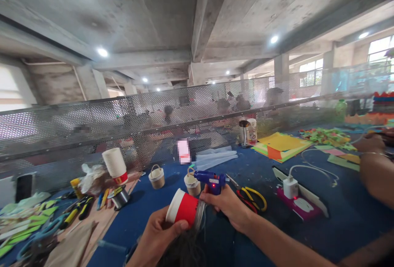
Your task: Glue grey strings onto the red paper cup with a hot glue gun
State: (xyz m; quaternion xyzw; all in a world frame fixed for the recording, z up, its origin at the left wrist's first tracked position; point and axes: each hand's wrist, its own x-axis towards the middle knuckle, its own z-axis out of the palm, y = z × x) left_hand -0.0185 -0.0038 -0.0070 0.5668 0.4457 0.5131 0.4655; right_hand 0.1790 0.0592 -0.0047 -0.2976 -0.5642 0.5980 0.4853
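- Nearest the camera, the left hand [156, 234] was clamped around a red paper cup [184, 208], thumb over its wall. The cup lay on its side in the air above the blue surface [338, 213], white end to the left and mouth to the right.
- Below the cup hung a dark, fibrous mass [184, 252]; what it was could not be made out.
- The right hand [229, 205] was closed on the grip of a blue glue gun [211, 181], just above and to the right of the cup's mouth. The two hands were close together, not touching.
- A red light showed on the gun, so it seemed to be powered. Whether any glue had reached the cup could not be told.
- The cup's wall looked plain red, with nothing stuck to it on the visible side. By that, the gluing seemed to be at an early point, with most of it left.
- Just beyond the gun stood a small wrapped basket with a handle [192, 184], and a second one [156, 178] to its left. Both looked finished.
- Yellow-handled scissors [252, 197] lay right of the gun, with a white plug [291, 188] further right.
- To the left a stack of white cups [114, 164] waited unused, near a wire spool [120, 197] and pliers [76, 211].
- Further back lay coloured paper sheets [281, 144] and two jars [248, 132].
- At the right edge another person's arm [375, 168] rested over the surface.
- A perforated metal screen [123, 123] closed the far side.
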